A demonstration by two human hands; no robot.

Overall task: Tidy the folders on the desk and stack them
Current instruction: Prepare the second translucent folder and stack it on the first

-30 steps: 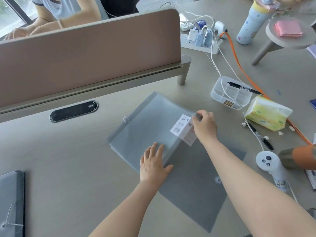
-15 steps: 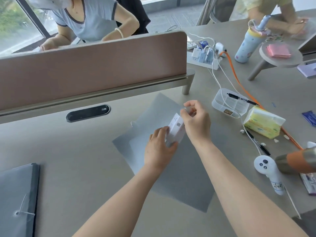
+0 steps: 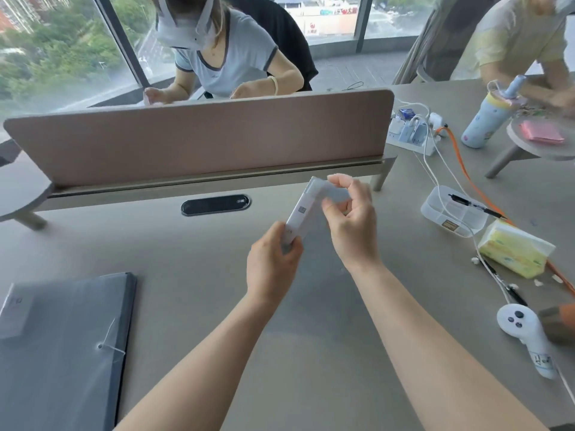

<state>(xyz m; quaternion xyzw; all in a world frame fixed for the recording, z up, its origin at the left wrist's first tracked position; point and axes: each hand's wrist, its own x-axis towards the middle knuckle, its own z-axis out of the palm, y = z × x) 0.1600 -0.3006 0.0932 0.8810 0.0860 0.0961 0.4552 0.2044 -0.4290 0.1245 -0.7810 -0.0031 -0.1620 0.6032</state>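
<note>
Head camera, looking down over our two bare forearms, shows us lifting a translucent grey folder (image 3: 314,231) off the desk (image 3: 186,244) and holding it nearly edge-on in front of us, so its sheet is hard to make out apart from the white label (image 3: 300,213) that runs along it. Our left hand (image 3: 272,265) pinches the lower end of that label between thumb and curled fingers, while our right hand (image 3: 350,225) grips the upper end, its fingertips (image 3: 340,181) curled over the top edge. Both hands are above the desk surface, just in front of the pink divider panel (image 3: 199,141) and the black cable slot (image 3: 215,205). At our lower left a stack of dark grey folders (image 3: 62,353) lies flat on the desk, with a white string tie showing on the top one. To our right we see a clear plastic organiser box (image 3: 452,214) with a pen across it, a yellow tissue pack (image 3: 515,251) beside it, a white handheld controller (image 3: 525,335) nearer to us, and a power strip (image 3: 410,136) with plugs farther back. Another person (image 3: 224,57) sits behind the divider, wearing a headset.
</note>
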